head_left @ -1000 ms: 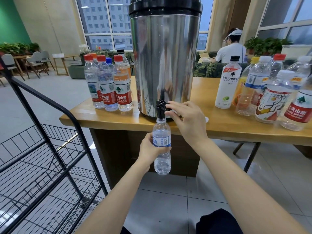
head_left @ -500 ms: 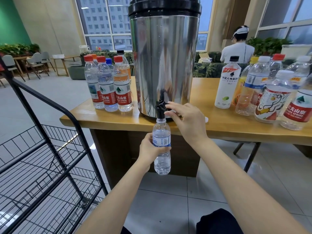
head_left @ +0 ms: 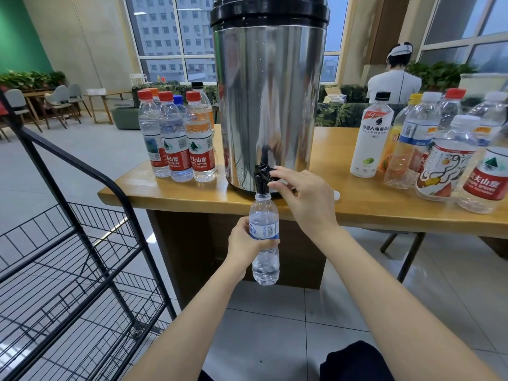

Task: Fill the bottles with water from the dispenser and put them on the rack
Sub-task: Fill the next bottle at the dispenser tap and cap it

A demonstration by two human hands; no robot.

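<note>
A tall steel water dispenser (head_left: 268, 105) with a black lid stands on the wooden table (head_left: 371, 207). My left hand (head_left: 246, 244) grips a small clear bottle (head_left: 264, 259) by its blue label, its open neck right under the black tap (head_left: 261, 174). The bottle looks nearly full of water. My right hand (head_left: 301, 193) has its fingertips on the tap's lever. Several capped bottles (head_left: 178, 141) stand left of the dispenser. Several more bottles (head_left: 428, 149) stand on the right. A black wire rack (head_left: 74, 257) stands at the left.
A person in a white shirt (head_left: 394, 86) sits behind the table with their back to me. Chairs and small tables (head_left: 59, 105) stand far left on the tiled floor. A small white cap (head_left: 336, 194) lies on the table right of my right hand.
Both hands and the bottle stay in place at the tap. The person behind the table has shifted a little to the right.
</note>
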